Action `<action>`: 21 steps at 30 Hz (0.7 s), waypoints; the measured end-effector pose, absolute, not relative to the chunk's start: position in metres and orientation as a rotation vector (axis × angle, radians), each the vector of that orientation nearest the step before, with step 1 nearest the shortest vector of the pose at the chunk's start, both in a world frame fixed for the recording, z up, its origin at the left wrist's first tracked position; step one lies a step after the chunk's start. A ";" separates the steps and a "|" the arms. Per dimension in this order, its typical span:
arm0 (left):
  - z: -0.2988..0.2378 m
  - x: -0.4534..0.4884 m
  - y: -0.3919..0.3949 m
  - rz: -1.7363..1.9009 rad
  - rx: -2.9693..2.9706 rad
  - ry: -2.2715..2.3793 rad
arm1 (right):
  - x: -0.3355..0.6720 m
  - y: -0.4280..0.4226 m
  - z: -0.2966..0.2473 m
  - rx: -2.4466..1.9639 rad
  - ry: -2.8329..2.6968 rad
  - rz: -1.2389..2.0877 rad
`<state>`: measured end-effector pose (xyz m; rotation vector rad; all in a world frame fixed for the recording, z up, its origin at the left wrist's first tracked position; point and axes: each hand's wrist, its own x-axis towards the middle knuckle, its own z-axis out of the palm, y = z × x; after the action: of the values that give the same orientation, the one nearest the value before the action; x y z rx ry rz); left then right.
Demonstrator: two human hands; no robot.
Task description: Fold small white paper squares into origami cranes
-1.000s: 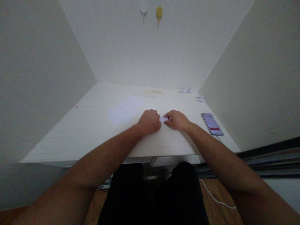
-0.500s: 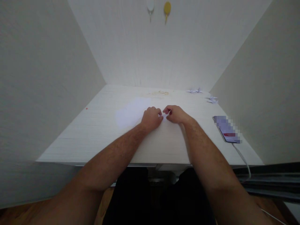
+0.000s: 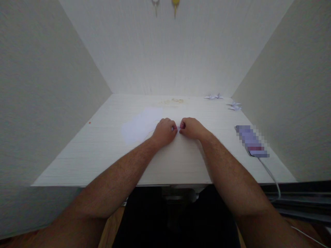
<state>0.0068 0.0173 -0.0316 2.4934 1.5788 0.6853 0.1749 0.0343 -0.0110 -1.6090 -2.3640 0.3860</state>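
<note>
A small piece of white paper (image 3: 178, 129) is pinched between my two hands, mostly hidden by the fingers. My left hand (image 3: 165, 131) is closed on its left side, thumb and forefinger together. From the right, my right hand (image 3: 190, 128) grips the paper with thumb against curled fingers. The fingertips of both hands nearly meet just above the white desk (image 3: 178, 162). Beside my left hand lie flat white paper sheets (image 3: 141, 124). How the small paper is folded I cannot make out.
Several folded paper cranes (image 3: 214, 96) stand at the back right of the desk. A phone (image 3: 251, 141) with a charging cable (image 3: 270, 172) lies at the right. A small red spot (image 3: 89, 123) is at the left. Panels enclose the desk; two hooks (image 3: 175, 7) hang on the back wall.
My right hand's thumb and fingers have closed in on the paper, and the hands have come slightly closer together. The whole view has shifted a little.
</note>
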 end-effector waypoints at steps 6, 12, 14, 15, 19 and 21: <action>-0.027 0.004 0.011 0.910 2.164 1.596 | 0.173 0.036 -0.015 -1.433 -2.151 0.510; -0.020 0.007 0.014 1.237 1.630 1.304 | 0.168 0.038 -0.013 -1.104 -1.704 0.851; -0.020 0.008 0.015 1.269 1.500 1.241 | 0.166 0.037 -0.012 -1.076 -1.643 0.889; -0.020 0.009 0.015 1.285 1.451 1.221 | 0.165 0.036 -0.012 -1.080 -1.632 0.895; -0.020 0.009 0.014 1.324 1.345 1.158 | 0.164 0.033 -0.011 -1.131 -1.637 0.880; -0.018 0.008 0.014 1.309 1.375 1.183 | 0.164 0.031 -0.010 -1.123 -1.657 0.841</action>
<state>0.0082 0.0137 -0.0183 1.3747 1.1833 1.3088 0.1643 0.0313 -0.0100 -1.1227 -1.6567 0.8408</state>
